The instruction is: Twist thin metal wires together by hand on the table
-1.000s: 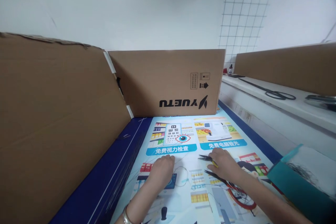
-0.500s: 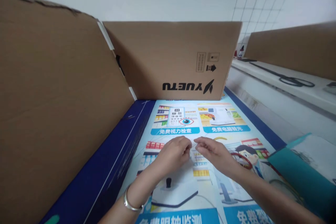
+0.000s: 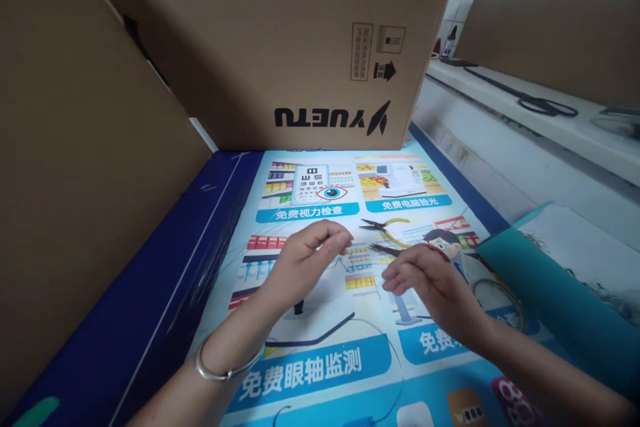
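Observation:
My left hand (image 3: 313, 257), with a silver bangle at the wrist, pinches thumb and forefinger together on a thin wire (image 3: 346, 265). The wire loops faintly below the fingertips towards my right hand (image 3: 423, 280). That hand is closed, its fingers curled together; what they hold, if anything, is too fine to make out. Just beyond the hands lie yellow-handled pliers (image 3: 387, 225), jaws pointing left. A second pair of pliers (image 3: 383, 249) with a red handle lies partly hidden behind my right hand.
Beneath everything is a printed poster sheet (image 3: 320, 363) on the table. Tall cardboard panels (image 3: 240, 67) stand at the left and back. A teal board with a white sheet (image 3: 575, 267) lies right, near a coil of wire (image 3: 500, 297). Scissors (image 3: 545, 105) rest on a ledge.
The view has tilted downward. My hands have moved apart, the right one lower and to the right. Both pairs of pliers show more clearly behind them.

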### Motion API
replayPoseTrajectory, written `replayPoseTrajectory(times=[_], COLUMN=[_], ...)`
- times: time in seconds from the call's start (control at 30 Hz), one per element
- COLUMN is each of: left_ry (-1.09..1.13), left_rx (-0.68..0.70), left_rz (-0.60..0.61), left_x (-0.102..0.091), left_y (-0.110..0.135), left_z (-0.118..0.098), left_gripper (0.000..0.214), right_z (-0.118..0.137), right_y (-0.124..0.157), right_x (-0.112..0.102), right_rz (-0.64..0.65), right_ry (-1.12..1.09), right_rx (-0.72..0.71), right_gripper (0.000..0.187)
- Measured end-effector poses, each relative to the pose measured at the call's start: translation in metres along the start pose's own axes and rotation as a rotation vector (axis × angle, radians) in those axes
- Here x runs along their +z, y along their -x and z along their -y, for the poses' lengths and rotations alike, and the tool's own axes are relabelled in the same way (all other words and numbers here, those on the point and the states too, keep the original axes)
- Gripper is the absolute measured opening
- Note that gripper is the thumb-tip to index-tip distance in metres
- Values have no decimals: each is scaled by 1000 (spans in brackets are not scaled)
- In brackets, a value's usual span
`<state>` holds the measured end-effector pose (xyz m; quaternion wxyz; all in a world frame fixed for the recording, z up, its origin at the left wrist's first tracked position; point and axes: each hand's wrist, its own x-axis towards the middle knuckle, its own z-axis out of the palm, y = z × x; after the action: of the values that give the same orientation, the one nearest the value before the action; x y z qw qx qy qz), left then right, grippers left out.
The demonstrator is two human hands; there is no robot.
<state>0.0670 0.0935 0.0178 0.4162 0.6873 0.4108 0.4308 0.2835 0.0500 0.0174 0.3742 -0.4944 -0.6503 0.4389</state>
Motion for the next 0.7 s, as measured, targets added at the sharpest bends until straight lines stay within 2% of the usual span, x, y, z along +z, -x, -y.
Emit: replayPoseTrajectory(times=[0.1, 0.2, 0.27, 0.43, 0.6, 0.7], left_ry=[313, 541, 619, 635, 604, 586], left_rx=[-111, -221, -267, -291, -280, -276], left_rz=[-123, -170, -178, -200, -166, -165], left_x=[14, 29, 37, 45, 48, 49], left_y=[2, 5, 6, 8, 9, 9], left_z=[6, 13, 18, 28, 35, 37], left_gripper=[20, 19, 18, 19, 20, 21], right_z=[-4, -14, -22, -28, -27, -37], right_y=[20, 33, 39, 45, 46, 45], right_x=[-1, 4, 8, 16, 12, 11], right_rz=[92, 161, 161, 66, 111, 122], right_ry=[73, 239, 305, 375, 580, 605], right_rx=[112, 81, 37, -114, -274, -273], right_gripper=[16, 12, 13, 10, 13, 12])
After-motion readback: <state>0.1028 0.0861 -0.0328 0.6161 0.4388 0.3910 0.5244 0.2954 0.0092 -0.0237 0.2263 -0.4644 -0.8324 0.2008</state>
